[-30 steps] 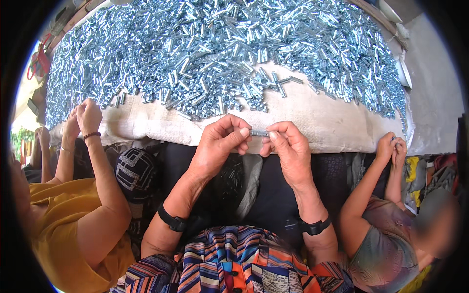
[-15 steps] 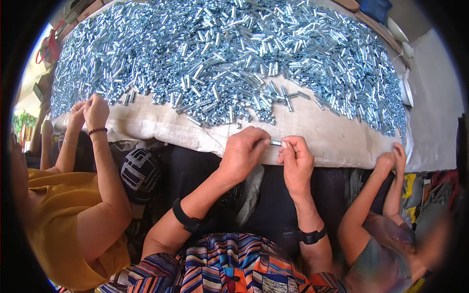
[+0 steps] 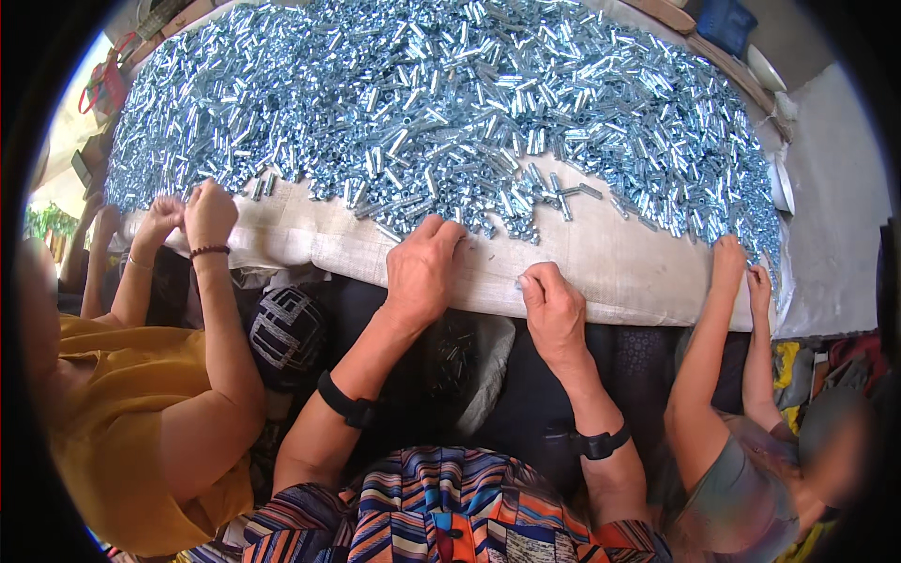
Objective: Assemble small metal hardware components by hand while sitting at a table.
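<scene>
A broad heap of shiny bluish-silver metal parts (image 3: 404, 113), slim tubes mixed with short nut-like rings, covers most of the cloth-topped table (image 3: 601, 272). At the heap's near edge, my left hand (image 3: 422, 267) is closed, its fingertips turned away beside the loose pieces. Whatever it pinches, if anything, is hidden. My right hand (image 3: 556, 317) is closed over the table's near edge, thumb against forefinger. A small end of a metal part (image 3: 519, 283) shows at those fingertips. A gap separates the two hands.
An open plastic bag (image 3: 493, 361) with dark contents hangs below the table edge. Co-workers sit on both sides: a mustard sleeve (image 3: 202, 450) and hands (image 3: 211, 220) at left, another hand (image 3: 729, 267) at right. Wooden boards (image 3: 727, 70) border the table's far side.
My hands were together on a small metal tube. They have parted: the left moved up and left to the heap, the right slightly down. The right co-worker's hand reached farther onto the heap.
</scene>
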